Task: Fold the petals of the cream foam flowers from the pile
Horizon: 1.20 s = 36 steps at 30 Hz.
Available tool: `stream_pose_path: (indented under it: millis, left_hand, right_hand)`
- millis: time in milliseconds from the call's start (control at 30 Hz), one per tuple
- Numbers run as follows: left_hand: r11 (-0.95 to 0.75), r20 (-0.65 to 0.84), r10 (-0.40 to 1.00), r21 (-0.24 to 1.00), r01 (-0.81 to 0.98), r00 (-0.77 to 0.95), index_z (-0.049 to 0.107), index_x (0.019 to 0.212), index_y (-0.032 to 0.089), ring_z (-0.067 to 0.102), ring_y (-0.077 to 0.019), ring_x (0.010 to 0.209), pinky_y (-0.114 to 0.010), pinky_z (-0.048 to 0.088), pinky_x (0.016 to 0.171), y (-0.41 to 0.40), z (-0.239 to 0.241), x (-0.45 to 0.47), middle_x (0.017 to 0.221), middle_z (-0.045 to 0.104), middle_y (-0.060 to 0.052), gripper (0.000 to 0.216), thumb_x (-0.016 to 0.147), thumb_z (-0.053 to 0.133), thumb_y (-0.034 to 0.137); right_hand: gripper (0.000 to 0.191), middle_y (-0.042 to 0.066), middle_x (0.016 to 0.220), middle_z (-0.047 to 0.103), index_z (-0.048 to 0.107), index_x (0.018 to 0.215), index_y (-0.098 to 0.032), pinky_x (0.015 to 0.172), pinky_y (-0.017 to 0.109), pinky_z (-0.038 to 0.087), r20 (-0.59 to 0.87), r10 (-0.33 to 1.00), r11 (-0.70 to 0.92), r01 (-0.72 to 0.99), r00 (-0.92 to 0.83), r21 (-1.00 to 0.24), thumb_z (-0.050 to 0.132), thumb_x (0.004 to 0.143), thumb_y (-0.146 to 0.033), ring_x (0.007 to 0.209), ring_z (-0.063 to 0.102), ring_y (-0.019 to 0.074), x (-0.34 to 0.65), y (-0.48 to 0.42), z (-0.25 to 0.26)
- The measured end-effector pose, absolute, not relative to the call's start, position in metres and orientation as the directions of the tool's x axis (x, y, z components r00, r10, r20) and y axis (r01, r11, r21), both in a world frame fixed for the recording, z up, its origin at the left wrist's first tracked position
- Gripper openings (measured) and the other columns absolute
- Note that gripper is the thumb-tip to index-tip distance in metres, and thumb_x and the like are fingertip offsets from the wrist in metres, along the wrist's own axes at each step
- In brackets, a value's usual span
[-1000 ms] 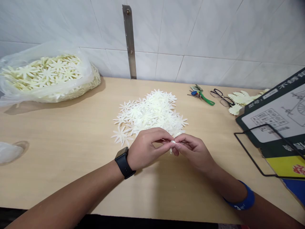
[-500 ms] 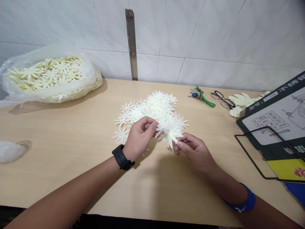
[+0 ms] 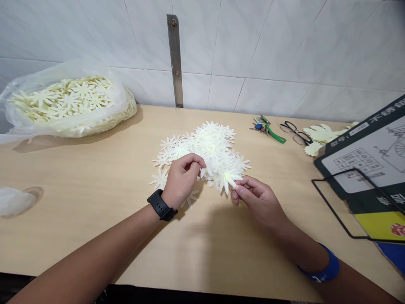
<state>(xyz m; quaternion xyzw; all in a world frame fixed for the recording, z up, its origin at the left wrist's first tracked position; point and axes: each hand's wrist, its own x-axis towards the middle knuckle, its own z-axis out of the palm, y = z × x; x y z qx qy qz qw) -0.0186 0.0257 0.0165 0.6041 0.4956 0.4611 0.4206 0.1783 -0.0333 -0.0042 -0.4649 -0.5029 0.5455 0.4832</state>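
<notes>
My right hand point(image 3: 255, 196) pinches a creamy white artificial flower petal piece point(image 3: 228, 179) by one petal between thumb and fingers. Just left of it, my left hand point(image 3: 184, 175) is closed, with a pale petal piece point(image 3: 206, 169) at its fingertips, partly hidden by the fingers and blurred. Beyond both hands spreads a loose pile of similar star-shaped petal pieces point(image 3: 209, 141) on the table. One single piece point(image 3: 190, 197) lies near my left wrist, partly covered by the hand.
A clear plastic bag point(image 3: 107, 120) full of petal pieces sits back left on the wooden table point(image 3: 152, 261). A whitish bundle point(image 3: 14, 201) lies left. Keys with a green strap point(image 3: 276, 135), glasses point(image 3: 295, 132), more petal pieces point(image 3: 322, 134) and a printed box point(image 3: 373, 147) are right.
My left hand has moved slightly left and apart from the piece in my right hand. The right hand has stayed nearly in place with its petal piece.
</notes>
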Motion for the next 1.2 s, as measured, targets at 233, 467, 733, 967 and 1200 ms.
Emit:
stream_pose_path:
  millis: [233,467,733,967,1200]
  left_hand:
    - [-0.21,0.235,0.972,0.91,0.357,-0.026,0.069,0.079,0.017,0.058,-0.0136,0.071,-0.025,0.043,0.063,0.036,0.013,-0.024,0.081,0.068,-0.001,0.016,0.083,0.057,0.027]
    - [-0.233,0.229,0.972,0.923,0.307,0.049,0.065,0.104,0.021,0.058,-0.013,0.07,-0.025,0.045,0.066,0.037,0.008,-0.024,0.076,0.063,0.001,0.022,0.083,0.062,0.028]
    - [-0.254,0.237,0.967,0.898,0.36,0.093,0.068,0.095,0.021,0.06,-0.0142,0.069,-0.026,0.046,0.066,0.034,0.007,-0.023,0.08,0.067,-0.001,0.019,0.082,0.064,0.033]
    - [-0.257,0.235,0.966,0.895,0.365,0.105,0.067,0.097,0.021,0.056,-0.0118,0.066,-0.023,0.044,0.065,0.036,0.006,-0.022,0.074,0.063,0.002,0.017,0.082,0.062,0.026]
    - [-0.238,0.229,0.971,0.894,0.38,0.07,0.065,0.098,0.022,0.051,-0.0119,0.062,-0.023,0.041,0.061,0.035,0.008,-0.023,0.066,0.057,0.004,0.021,0.08,0.065,0.032]
  right_hand:
    - [0.019,-0.002,0.061,0.059,0.063,0.076,-0.019,0.059,0.027,0.044,-0.041,0.994,-0.048,-0.068,-0.101,-0.997,0.066,0.084,-0.037,0.057,0.053,0.0114,0.179,-0.033,-0.004]
    - [0.019,-0.002,0.062,0.06,0.063,0.076,-0.019,0.059,0.026,0.044,-0.04,0.995,-0.046,-0.071,-0.088,-0.996,0.066,0.084,-0.036,0.058,0.053,0.011,0.179,-0.033,-0.005]
    - [0.02,-0.002,0.062,0.06,0.062,0.075,-0.018,0.059,0.026,0.043,-0.056,0.995,-0.062,-0.074,-0.085,-0.995,0.066,0.084,-0.036,0.057,0.053,0.0107,0.178,-0.031,-0.005]
    - [0.019,-0.002,0.062,0.06,0.06,0.077,-0.019,0.059,0.026,0.044,-0.056,0.994,-0.062,-0.061,-0.094,-0.996,0.064,0.085,-0.035,0.058,0.053,0.0113,0.179,-0.033,-0.006]
    - [0.019,-0.002,0.062,0.059,0.059,0.076,-0.019,0.06,0.026,0.044,-0.054,0.994,-0.057,-0.035,-0.097,-0.998,0.063,0.086,-0.035,0.058,0.052,0.0116,0.178,-0.031,-0.005]
